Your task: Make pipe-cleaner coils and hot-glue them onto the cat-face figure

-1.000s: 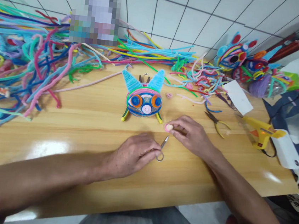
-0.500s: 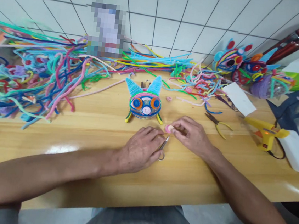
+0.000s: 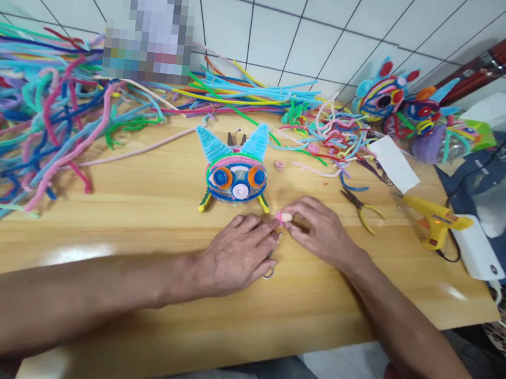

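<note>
My right hand [image 3: 319, 228] is closed in a pinch on a small pink pipe-cleaner coil [image 3: 279, 217] with a pale, cream-coloured part. My left hand [image 3: 237, 251] lies low over the table, palm down and fingers stretched, its fingertips against or right beside the coil. Under that hand is a small metal tool, apparently scissors, with its ring handle [image 3: 268, 273] showing by the thumb; the hand hides most of it. Just beyond stands a fuzzy mask-like figure [image 3: 236, 179] with light blue ears, orange-and-blue eyes and yellow-tipped feet.
Loose pipe cleaners [image 3: 75, 116] heap at the left and along the tiled wall. Right of my hands lie yellow-handled pliers [image 3: 362, 210], a yellow glue gun [image 3: 437, 221] and a white box [image 3: 477, 246]. Finished figures [image 3: 382, 97] stand at the back right. A pink coil [image 3: 279, 164] lies behind.
The view has shifted, so most things sit slightly further left. My hands stay around the pink coil, its cream part now turned more toward me. Less of the tool's tip shows.
</note>
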`<state>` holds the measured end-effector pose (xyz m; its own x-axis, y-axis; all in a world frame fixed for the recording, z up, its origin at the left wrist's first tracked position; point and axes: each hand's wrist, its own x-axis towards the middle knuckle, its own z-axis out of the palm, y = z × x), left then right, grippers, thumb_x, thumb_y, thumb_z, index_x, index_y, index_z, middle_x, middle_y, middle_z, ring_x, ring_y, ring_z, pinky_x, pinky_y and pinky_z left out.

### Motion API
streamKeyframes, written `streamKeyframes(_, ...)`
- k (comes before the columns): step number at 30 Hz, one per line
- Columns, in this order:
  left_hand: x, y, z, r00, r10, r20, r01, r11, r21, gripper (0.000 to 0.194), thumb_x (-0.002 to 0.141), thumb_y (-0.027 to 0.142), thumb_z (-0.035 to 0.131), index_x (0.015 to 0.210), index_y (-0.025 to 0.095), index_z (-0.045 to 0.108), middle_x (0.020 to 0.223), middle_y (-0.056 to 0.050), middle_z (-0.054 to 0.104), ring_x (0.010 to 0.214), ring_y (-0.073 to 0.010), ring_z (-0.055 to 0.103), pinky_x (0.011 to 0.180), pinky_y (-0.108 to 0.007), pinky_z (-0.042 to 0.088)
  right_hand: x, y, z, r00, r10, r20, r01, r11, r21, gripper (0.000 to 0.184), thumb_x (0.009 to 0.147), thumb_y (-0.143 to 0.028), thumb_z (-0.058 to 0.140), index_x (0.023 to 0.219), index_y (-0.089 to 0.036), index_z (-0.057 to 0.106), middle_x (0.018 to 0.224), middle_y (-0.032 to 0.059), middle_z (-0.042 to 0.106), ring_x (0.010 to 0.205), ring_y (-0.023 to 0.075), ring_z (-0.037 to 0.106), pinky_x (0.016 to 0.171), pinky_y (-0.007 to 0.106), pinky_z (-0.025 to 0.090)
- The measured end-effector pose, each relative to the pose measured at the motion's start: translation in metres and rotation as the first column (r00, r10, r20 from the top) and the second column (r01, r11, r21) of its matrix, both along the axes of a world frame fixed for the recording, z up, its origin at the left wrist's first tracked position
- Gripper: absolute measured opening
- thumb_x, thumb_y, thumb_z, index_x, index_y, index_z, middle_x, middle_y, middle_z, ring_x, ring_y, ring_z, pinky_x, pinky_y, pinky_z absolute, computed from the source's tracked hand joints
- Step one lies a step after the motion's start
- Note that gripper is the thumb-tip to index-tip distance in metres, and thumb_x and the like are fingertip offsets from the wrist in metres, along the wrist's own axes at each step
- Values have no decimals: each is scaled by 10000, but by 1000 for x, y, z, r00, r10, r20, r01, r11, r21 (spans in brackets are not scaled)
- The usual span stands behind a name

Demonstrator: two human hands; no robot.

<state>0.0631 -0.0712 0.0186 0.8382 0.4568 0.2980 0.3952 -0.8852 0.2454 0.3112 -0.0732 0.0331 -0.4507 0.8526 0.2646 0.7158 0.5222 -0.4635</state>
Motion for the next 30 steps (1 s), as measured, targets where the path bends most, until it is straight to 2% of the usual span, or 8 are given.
streamKeyframes(4,0,1,1,1000,2,-14,-2,1000,-17,418,1023,419,634,1294,105,674,1478,-137,657,1149,-316,587,954,-459,467,3,3,-1,998,-29,-52,28,1000,-7,124,958,-158,665,1056,-234,667,944,38,723,864,188,691,775,319,553)
streamKeyframes(9,-2,1,0,1000,-6,-21,5,1000,-23,465,1020,434,643,1328,86,658,1497,-163,637,1161,-330,579,969,-473,451,13,7,3,976,-210,-63,214,975,56,287,951,-224,665,1236,-252,675,1085,78,757,928,226,716,839,396,591)
streamKeyframes(11,-2,1,-1,1000,-5,-8,5,1000,-11,463,1020,429,644,1327,83,660,1483,-166,647,1153,-335,582,964,-475,450,24,9,12,936,-346,-69,351,932,85,245,954,-257,654,1193,-260,705,1095,78,773,935,239,724,845,420,596)
streamKeyframes(15,-1,0,-1,1000,-8,-4,8,1000,-3,447,1011,414,660,1311,83,670,1471,-167,654,1132,-334,594,955,-472,453,61,12,33,797,-604,-19,602,790,117,159,954,-345,655,1026,-252,760,917,59,775,792,223,705,736,379,580)
streamKeyframes(19,-1,0,-3,1000,-7,-11,7,1000,-13,437,1000,413,683,1295,91,677,1462,-173,658,1168,-337,593,965,-470,448,102,10,35,739,-641,209,637,765,93,229,890,-427,711,992,-231,774,954,89,779,854,272,711,813,444,574)
streamKeyframes(22,-2,0,-4,1000,-10,5,10,1000,-12,436,999,414,686,1291,91,678,1457,-174,661,1185,-340,592,967,-468,452,119,-5,26,696,-670,258,674,733,85,319,855,-460,716,1055,-217,767,1080,116,781,982,314,712,853,480,567)
streamKeyframes(25,-2,0,-5,1000,-14,21,14,1000,-12,433,998,396,686,1303,90,671,1462,-184,653,1196,-346,587,961,-471,460,124,-35,17,629,-754,188,754,651,86,341,872,-500,695,1035,-208,762,1015,96,783,890,279,704,813,446,558)
streamKeyframes(30,-3,0,-5,1000,-2,8,2,1000,-22,434,983,394,701,1308,108,671,1523,-205,598,1176,-360,595,932,-483,473,153,-91,11,408,-910,67,891,413,186,375,908,-600,666,837,-233,677,763,54,681,675,236,596,655,383,478)
